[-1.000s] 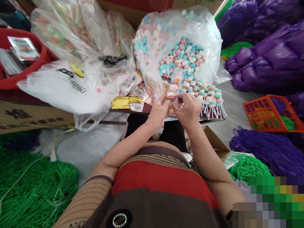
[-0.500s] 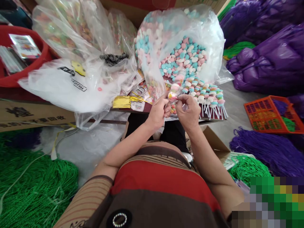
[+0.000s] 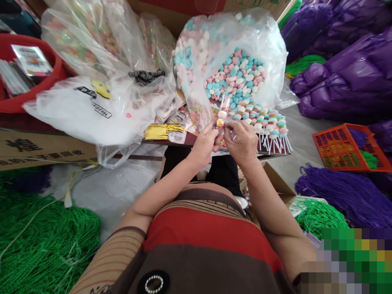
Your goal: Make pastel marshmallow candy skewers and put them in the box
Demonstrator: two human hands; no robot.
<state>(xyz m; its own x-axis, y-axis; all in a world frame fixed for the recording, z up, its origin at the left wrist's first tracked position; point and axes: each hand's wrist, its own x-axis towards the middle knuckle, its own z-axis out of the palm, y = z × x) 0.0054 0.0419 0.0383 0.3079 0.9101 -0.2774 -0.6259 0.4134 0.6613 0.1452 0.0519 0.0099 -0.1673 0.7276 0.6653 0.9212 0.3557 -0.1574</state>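
While bags point(image 3: 190, 57) crowd the table point(image 3: 189, 139) behind wrapped candy point(image 3: 221, 115), cords point(image 3: 45, 241) lie below.

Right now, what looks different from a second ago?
The wrapped candy has swung leftward at its top, standing straighter in the picture. The left hand and right hand stay at its lower end; nothing was visibly let go. The skewers and yellow strips lie as before.

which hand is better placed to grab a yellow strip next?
Probably your left hand: it is closer to the yellow strips, while your right hand is farther over, near the candy sticks. Both are at the wrapped candy.
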